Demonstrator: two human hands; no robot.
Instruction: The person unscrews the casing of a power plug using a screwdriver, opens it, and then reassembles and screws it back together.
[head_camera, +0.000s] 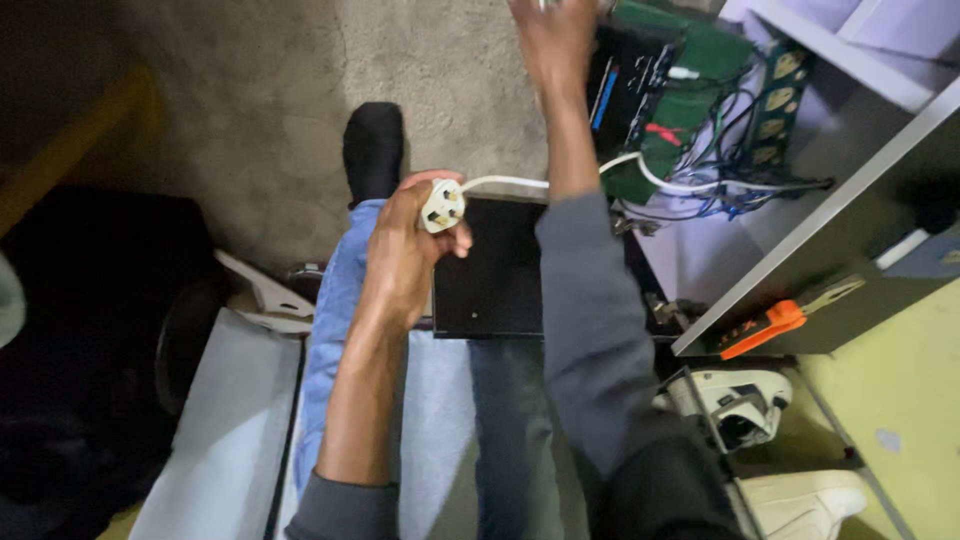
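Note:
My left hand (408, 250) is closed around a white three-pin plug (442, 206), pins facing up toward me. Its white cable (640, 172) runs right, behind my right forearm, toward a tangle of blue wires (735, 170). My right hand (552, 35) reaches up to the top edge of the view, next to a black device with green circuit boards (700, 70); its fingers are cut off by the frame. A flat black box (495, 275) lies on my lap under both arms.
A white-and-dark shelf unit (840, 210) stands at right, holding an orange-handled tool (765, 328). White shoes (745, 400) lie below it. My leg in jeans and a black sock (372, 150) stretch over grey carpet. A dark chair (90, 330) sits at left.

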